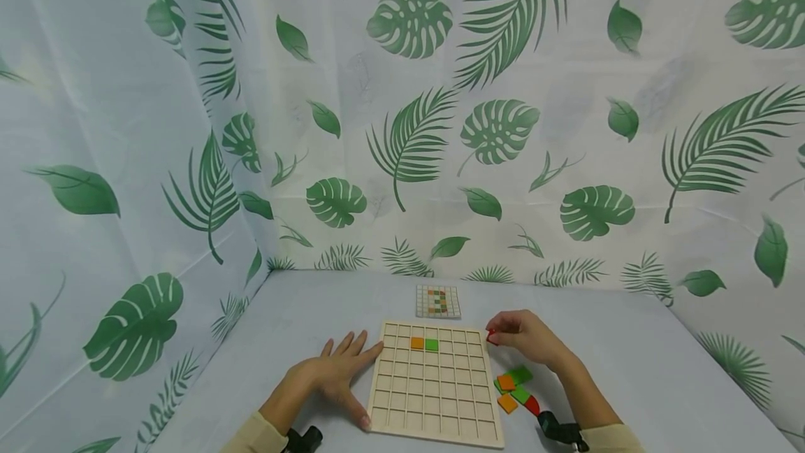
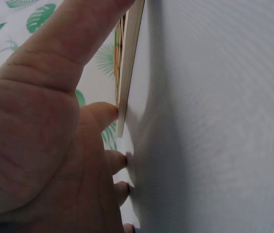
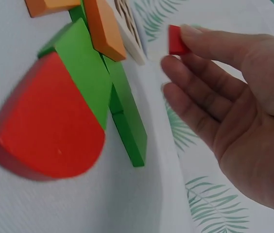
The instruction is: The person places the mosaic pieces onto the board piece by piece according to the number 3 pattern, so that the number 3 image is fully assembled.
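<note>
A wooden grid board [image 1: 425, 391] lies on the table, with an orange square tile [image 1: 418, 343] and a green square tile [image 1: 432, 345] side by side in its upper rows. My left hand [image 1: 336, 371] is spread at the board's left side, its thumb and index finger touching the edge. Between thumb and fingertips, my right hand [image 1: 530, 336] pinches a small red tile [image 3: 177, 41], held just off the board's upper right edge. The fingers partly cover that tile, so its full shape is hidden.
Right of the board lie loose tiles: several green ones [image 3: 81, 70], orange ones [image 1: 507, 404] and a red one with a rounded side [image 3: 54, 126]. A small card with a coloured grid pattern [image 1: 438, 301] lies behind the board. Leaf-printed cloth [image 1: 402, 229] hangs behind the table.
</note>
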Demonstrator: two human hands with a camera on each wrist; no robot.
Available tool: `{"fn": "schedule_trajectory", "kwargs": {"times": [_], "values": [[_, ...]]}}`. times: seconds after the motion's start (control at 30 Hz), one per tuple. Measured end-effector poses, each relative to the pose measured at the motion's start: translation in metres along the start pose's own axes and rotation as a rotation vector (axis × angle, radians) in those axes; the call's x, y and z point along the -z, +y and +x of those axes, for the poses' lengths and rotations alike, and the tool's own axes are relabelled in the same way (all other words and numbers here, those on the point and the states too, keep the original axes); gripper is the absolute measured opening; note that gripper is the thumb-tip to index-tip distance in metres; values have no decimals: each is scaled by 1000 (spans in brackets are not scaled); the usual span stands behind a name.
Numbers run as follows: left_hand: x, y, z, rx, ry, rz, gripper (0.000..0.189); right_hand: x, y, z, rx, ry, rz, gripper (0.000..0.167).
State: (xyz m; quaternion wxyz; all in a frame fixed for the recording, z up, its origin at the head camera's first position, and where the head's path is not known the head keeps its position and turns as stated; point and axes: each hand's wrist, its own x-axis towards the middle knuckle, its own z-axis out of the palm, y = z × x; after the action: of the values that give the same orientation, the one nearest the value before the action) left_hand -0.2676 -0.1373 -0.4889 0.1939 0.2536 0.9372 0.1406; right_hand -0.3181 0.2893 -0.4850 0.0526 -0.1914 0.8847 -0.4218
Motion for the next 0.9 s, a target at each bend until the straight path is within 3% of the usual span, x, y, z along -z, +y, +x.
{"fn": "schedule_trajectory", "kwargs": {"times": [0.43, 0.7, 0.9], "values": [[0, -1, 1, -2, -2, -4, 131, -11, -23, 13, 157, 246, 67, 24], [0, -2, 0, -4, -3, -2, 132, -22, -49, 31, 188, 308, 147, 24], [-1, -3, 2, -7, -2, -4, 131, -33, -65, 40, 186, 301, 148, 23]]}}
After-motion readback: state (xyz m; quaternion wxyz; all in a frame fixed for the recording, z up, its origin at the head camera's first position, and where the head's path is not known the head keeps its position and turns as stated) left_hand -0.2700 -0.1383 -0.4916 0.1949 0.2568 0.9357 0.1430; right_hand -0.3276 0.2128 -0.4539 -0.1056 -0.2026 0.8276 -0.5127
